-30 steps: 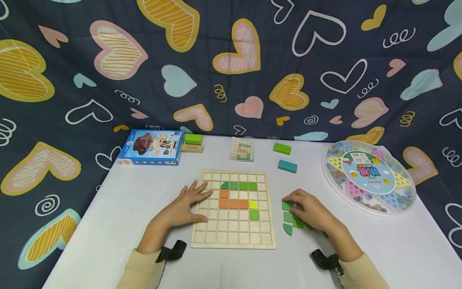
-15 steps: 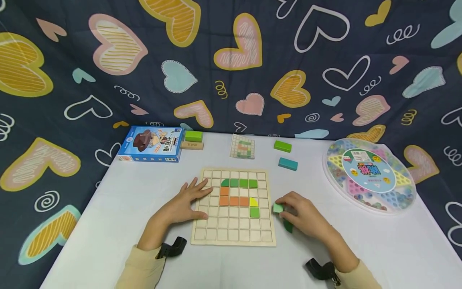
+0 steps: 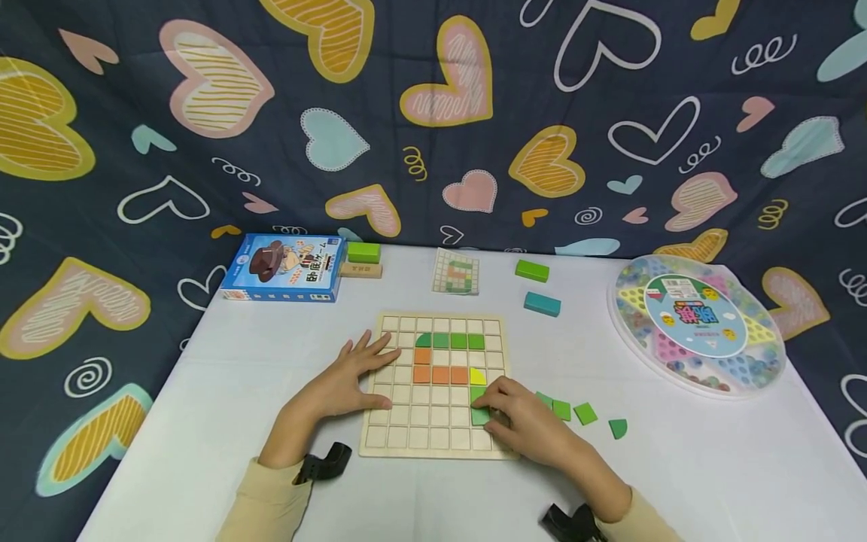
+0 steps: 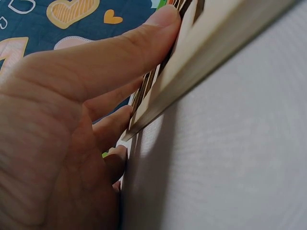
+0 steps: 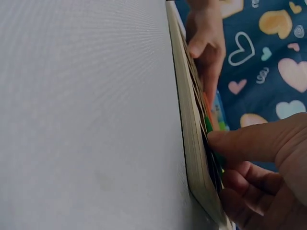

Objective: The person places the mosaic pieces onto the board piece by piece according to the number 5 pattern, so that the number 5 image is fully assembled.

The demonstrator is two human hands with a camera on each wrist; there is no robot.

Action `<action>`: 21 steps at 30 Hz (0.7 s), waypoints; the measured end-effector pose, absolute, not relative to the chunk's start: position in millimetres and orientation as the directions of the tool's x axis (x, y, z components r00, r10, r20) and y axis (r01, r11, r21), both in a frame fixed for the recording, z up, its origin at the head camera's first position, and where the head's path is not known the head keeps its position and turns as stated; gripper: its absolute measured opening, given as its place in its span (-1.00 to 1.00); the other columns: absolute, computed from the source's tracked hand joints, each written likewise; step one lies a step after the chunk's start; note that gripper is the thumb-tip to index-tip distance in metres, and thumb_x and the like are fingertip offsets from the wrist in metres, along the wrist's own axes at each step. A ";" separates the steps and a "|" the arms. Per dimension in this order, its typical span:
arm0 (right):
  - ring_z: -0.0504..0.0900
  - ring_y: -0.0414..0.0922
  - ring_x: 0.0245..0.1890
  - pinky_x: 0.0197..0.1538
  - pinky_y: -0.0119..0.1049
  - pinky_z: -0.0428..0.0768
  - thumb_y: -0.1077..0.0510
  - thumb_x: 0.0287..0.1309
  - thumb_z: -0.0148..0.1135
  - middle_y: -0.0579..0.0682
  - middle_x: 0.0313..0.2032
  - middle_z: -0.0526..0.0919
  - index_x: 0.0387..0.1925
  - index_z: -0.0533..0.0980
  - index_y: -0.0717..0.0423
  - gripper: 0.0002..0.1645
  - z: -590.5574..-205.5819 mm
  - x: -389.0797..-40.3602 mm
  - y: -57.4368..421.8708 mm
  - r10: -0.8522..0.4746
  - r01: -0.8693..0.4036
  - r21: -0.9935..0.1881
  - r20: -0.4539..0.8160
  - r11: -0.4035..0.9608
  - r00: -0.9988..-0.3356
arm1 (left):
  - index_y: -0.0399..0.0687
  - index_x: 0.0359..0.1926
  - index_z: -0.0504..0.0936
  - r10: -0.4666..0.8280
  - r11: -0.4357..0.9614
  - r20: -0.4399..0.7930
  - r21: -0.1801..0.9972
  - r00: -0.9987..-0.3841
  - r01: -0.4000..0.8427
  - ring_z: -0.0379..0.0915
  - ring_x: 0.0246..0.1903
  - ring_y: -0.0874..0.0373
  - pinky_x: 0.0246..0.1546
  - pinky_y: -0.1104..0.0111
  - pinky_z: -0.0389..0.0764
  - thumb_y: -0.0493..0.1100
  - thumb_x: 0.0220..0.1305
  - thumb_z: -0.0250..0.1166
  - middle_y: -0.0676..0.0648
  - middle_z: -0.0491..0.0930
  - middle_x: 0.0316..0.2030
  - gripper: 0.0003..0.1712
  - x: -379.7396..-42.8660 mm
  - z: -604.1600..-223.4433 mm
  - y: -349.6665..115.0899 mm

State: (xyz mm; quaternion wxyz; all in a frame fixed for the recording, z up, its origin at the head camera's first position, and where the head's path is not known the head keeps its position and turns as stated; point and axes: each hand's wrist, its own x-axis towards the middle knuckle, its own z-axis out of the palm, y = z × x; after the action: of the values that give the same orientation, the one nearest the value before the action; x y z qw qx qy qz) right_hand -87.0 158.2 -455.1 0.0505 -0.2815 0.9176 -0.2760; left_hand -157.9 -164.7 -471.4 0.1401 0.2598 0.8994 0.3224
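A wooden grid board point(image 3: 406, 438) lies on the white table, with a row of green tiles point(image 3: 458, 342), several orange tiles point(image 3: 440, 374) and a yellow tile point(image 3: 477, 376) set in its cells. My left hand point(image 3: 337, 388) rests on the board's left edge, fingers spread; in the left wrist view the thumb point(image 4: 163, 19) lies over the rim. Over the board's right side, my right hand point(image 3: 531, 423) pinches a light green square tile point(image 3: 479, 416) at a cell below another green tile point(image 3: 477, 392). The right wrist view shows its thumb point(image 5: 223, 141) against green, with the far fingers partly hidden.
Loose green tiles point(image 3: 585, 413) lie right of the board, partly behind my right hand. A pattern card point(image 3: 455, 272), green blocks point(image 3: 532, 270), a teal block point(image 3: 543, 303) and a blue game box point(image 3: 291, 267) stand farther back. A round marble-game case point(image 3: 698, 324) sits at right.
My right hand has moved left from the loose tiles onto the board, bringing a light green tile to a cell under the other green one. The left hand has stayed in place.
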 end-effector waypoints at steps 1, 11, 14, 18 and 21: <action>0.43 -0.33 -0.27 -0.22 -0.43 0.52 0.16 0.09 0.34 -0.20 -0.17 0.49 -0.04 0.60 0.00 -0.65 -455.0 -86.7 159.0 -0.543 -0.485 -0.540 0.061 0.688 -0.838 | 0.04 0.36 0.33 0.559 0.656 -0.081 0.652 -0.825 0.380 -0.38 0.47 -0.19 0.41 -0.11 -0.34 0.17 -0.14 0.48 -0.09 0.01 0.46 0.00 -158.0 -471.5 -164.6; 0.57 -0.22 -0.10 -0.05 -0.21 0.61 0.16 -0.03 0.42 -0.20 -0.10 0.57 -0.04 0.60 0.01 -0.57 -438.0 -71.8 216.8 -0.334 -0.350 -0.504 0.125 0.790 -0.934 | 0.02 0.35 0.33 0.561 0.651 -0.086 0.660 -0.824 0.374 -0.39 0.47 -0.20 0.41 -0.12 -0.34 0.16 -0.12 0.48 -0.11 0.01 0.46 -0.02 -157.8 -470.2 -164.9; 0.60 -0.15 -0.11 -0.07 -0.16 0.61 0.16 -0.05 0.44 -0.15 -0.10 0.59 -0.02 0.58 0.04 -0.53 -434.4 -59.6 249.2 -0.226 -0.247 -0.478 0.102 0.843 -0.969 | 0.03 0.35 0.34 0.557 0.653 -0.082 0.659 -0.827 0.374 -0.38 0.47 -0.19 0.41 -0.11 -0.34 0.16 -0.13 0.49 -0.11 0.01 0.46 -0.01 -158.1 -469.7 -164.5; 0.59 -0.08 -0.17 -0.18 -0.23 0.60 0.09 -0.04 0.44 -0.06 -0.09 0.60 0.00 0.57 0.06 -0.50 -432.3 -42.8 284.2 -0.079 -0.078 -0.475 0.017 0.876 -0.997 | 0.04 0.35 0.34 0.555 0.652 -0.072 0.657 -0.829 0.379 -0.37 0.47 -0.19 0.41 -0.11 -0.34 0.15 -0.15 0.49 -0.10 0.01 0.46 -0.01 -158.3 -470.4 -164.1; 0.56 -0.14 -0.22 -0.24 -0.34 0.56 0.05 -0.03 0.43 -0.05 -0.12 0.59 -0.03 0.58 0.06 -0.53 -435.9 -35.0 298.5 -0.020 0.001 -0.469 -0.041 0.883 -0.999 | 0.02 0.35 0.34 0.559 0.644 -0.067 0.664 -0.826 0.381 -0.36 0.47 -0.20 0.40 -0.13 -0.34 0.13 -0.14 0.50 -0.11 0.01 0.46 -0.01 -158.2 -470.6 -163.3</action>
State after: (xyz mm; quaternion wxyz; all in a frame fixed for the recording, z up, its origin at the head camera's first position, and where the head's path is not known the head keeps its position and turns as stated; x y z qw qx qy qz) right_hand -35.0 298.5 -435.9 0.0222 -0.0050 0.9701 -0.2416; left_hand -158.2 -163.3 -470.6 0.1343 0.2622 0.8965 0.3309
